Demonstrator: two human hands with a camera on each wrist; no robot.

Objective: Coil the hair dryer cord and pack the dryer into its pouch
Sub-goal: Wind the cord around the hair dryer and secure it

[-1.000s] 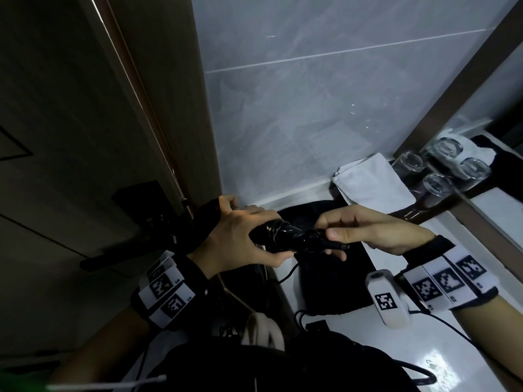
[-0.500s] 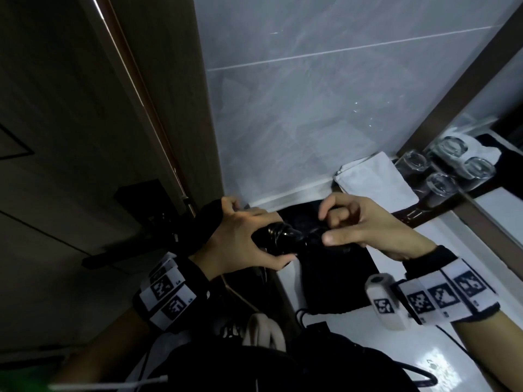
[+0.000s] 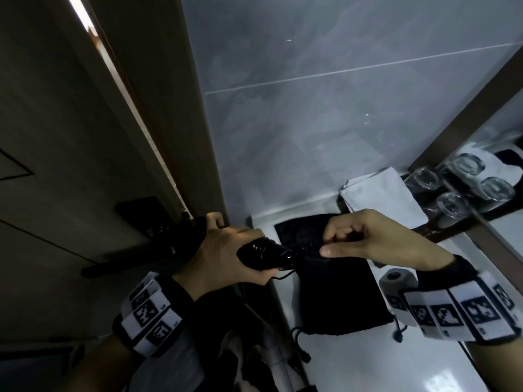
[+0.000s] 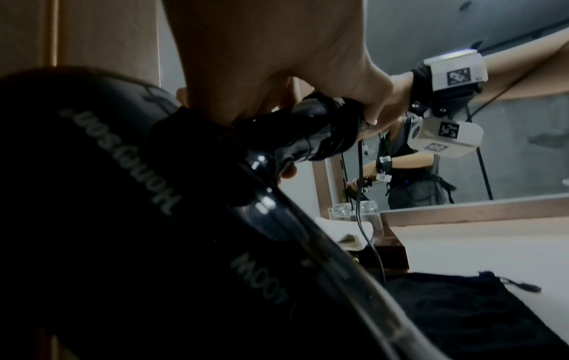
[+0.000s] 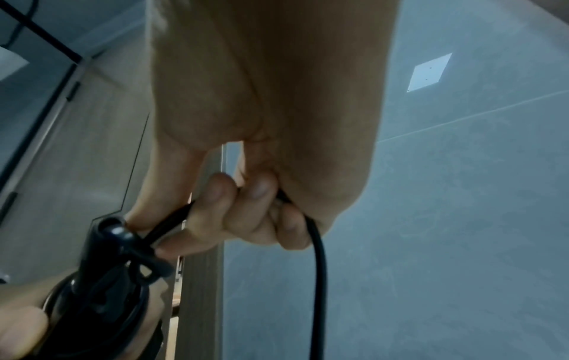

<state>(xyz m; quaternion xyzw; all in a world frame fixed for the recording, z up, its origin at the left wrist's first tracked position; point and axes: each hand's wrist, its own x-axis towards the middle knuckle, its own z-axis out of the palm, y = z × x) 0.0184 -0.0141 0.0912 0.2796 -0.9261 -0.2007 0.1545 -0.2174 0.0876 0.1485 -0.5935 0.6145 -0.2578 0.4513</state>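
My left hand (image 3: pixel 226 258) grips the black hair dryer (image 3: pixel 263 254) by its handle, which has cord turns wound round it. The dryer's body (image 4: pixel 129 219) fills the left wrist view. My right hand (image 3: pixel 359 239) is just right of the handle's end. Its curled fingers (image 5: pixel 243 194) pinch the black cord (image 5: pixel 317 268), which runs down from that hand. The black drawstring pouch (image 3: pixel 336 295) lies flat on the white counter (image 3: pixel 396 363), below both hands.
A folded white cloth (image 3: pixel 382 199) and three upturned glasses (image 3: pixel 452 205) on a dark tray stand at the back right by a mirror. A wooden door frame (image 3: pixel 158 108) rises to the left. A grey tiled wall (image 3: pixel 325 108) is behind.
My right hand has lifted slightly and turned at the handle's end, with the cord in its fingers. The left hand still grips the dryer in about the same place.
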